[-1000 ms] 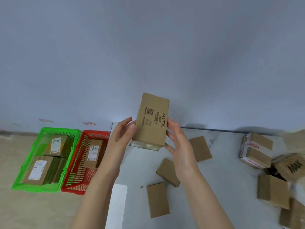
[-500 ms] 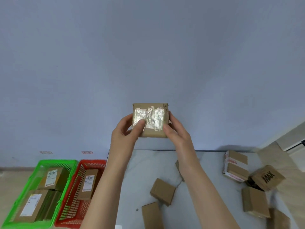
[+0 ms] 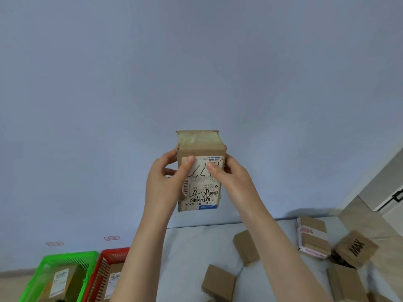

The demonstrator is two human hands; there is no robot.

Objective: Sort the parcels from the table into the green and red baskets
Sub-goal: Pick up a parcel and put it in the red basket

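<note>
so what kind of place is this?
Probably a makeshift parcel-sorting station, not a warehouse: a labelled parcel held up, loose cardboard boxes on a grey table, green basket and red basket beside it.

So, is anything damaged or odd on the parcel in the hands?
The parcel is worn: its top corners are frayed and its top face is covered with cloudy tape. Its label is upside down to the camera. Both the left hand and the right hand hold it up.

Baskets (image 3: 96, 271) left of table (image 3: 187, 253)
</note>
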